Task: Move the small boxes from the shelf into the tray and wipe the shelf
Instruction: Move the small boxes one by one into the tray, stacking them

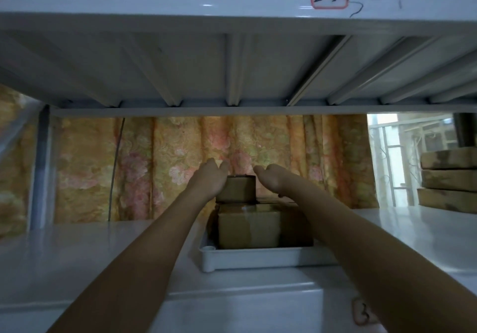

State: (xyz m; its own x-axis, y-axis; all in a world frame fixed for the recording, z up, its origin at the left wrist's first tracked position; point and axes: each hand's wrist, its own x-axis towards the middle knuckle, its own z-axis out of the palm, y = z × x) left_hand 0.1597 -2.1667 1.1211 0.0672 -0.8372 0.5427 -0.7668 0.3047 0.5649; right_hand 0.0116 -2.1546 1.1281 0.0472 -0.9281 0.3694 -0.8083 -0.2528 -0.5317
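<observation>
Both hands at the top box of a stack in the tray, on the shelf.

White plastic tray (258,258) sits on the white metal shelf (77,255), holding larger brown cardboard boxes (249,228); a small brown cardboard box (238,188) is stacked on top, likely to fit everything into one tray. Left hand (210,178) lies against the small box's left side, fingers fairly straight and loose, no clear grasp. Right hand (271,178) is just beside its right side, open, fingers relaxed, contact unclear. Looks like placing or steadying. Flat wooden slabs (449,178) are stacked far right. No cloth visible; wiping probably not started.
</observation>
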